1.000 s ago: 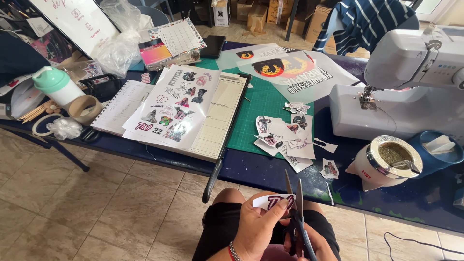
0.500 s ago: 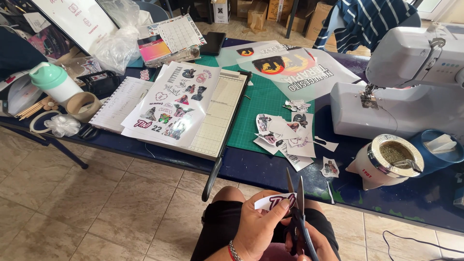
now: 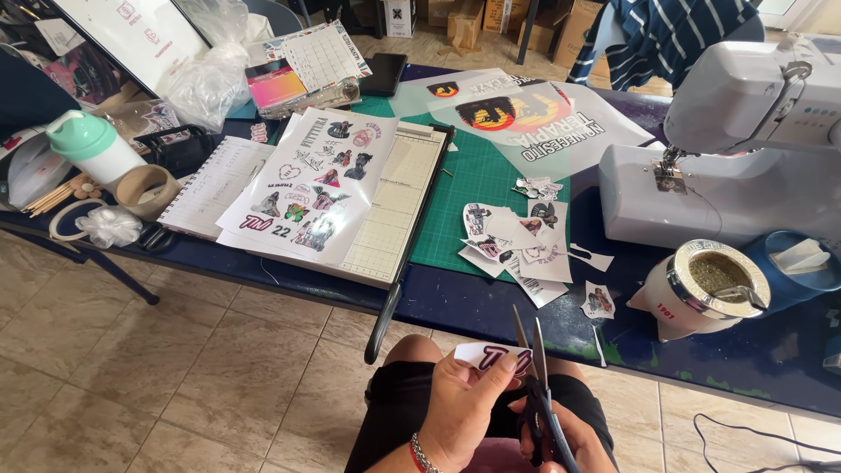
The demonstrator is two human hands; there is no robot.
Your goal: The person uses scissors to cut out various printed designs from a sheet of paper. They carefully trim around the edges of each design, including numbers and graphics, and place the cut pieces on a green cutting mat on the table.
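left hand [image 3: 469, 407] holds a sticker [image 3: 491, 357]; right hand [image 3: 569, 438] seemingly works scissors [image 3: 534, 385].

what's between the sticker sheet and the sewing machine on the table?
Head view: between the sticker sheet and sewing machine lie the paper trimmer, green cutting mat and a pile of cut-out stickers.

Illumination: bright, even daylight, strongest at the far right. Shadows under the counter [image 3: 491, 302] fall soft on the tiled floor [image 3: 175, 368]. Glare: mild sheen on the white sewing machine [image 3: 745, 131] and on the clear plastic bag [image 3: 210, 74]. Focus: sharp across the counter; the near hands and scissors [image 3: 536, 394] show slight softness. Distortion: wide-angle bending at the left and right edges.
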